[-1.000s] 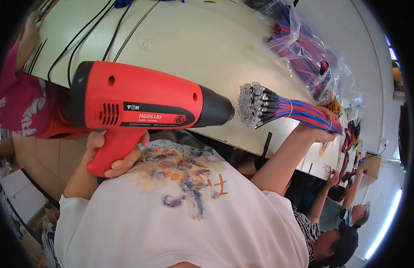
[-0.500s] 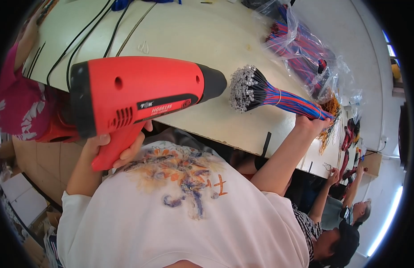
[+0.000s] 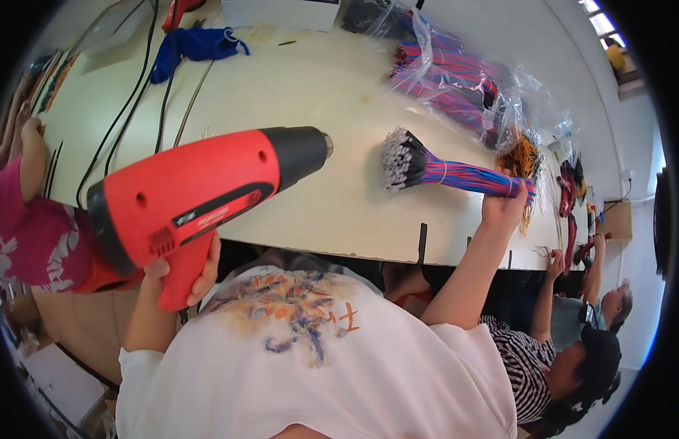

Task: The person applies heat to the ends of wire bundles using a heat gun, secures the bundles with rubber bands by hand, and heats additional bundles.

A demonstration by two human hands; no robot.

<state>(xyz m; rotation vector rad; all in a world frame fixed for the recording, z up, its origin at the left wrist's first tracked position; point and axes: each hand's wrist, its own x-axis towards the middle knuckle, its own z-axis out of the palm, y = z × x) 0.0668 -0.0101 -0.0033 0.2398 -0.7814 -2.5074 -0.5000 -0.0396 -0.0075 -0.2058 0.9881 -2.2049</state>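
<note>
At a pale table (image 3: 332, 219), left hand (image 3: 205, 279) wrapped around the handle (image 3: 187, 276) of a red heat gun (image 3: 196, 183), right hand (image 3: 506, 209) clasping a red-and-blue wire bundle (image 3: 467, 175), its whitish tips (image 3: 395, 161) apart from the nozzle (image 3: 303, 152)

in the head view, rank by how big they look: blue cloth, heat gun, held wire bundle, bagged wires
Largest to smallest, as they look:
1. heat gun
2. bagged wires
3. held wire bundle
4. blue cloth
The heat gun seems nearest the camera, which likely enlarges it; true sizes are unsure.
</note>
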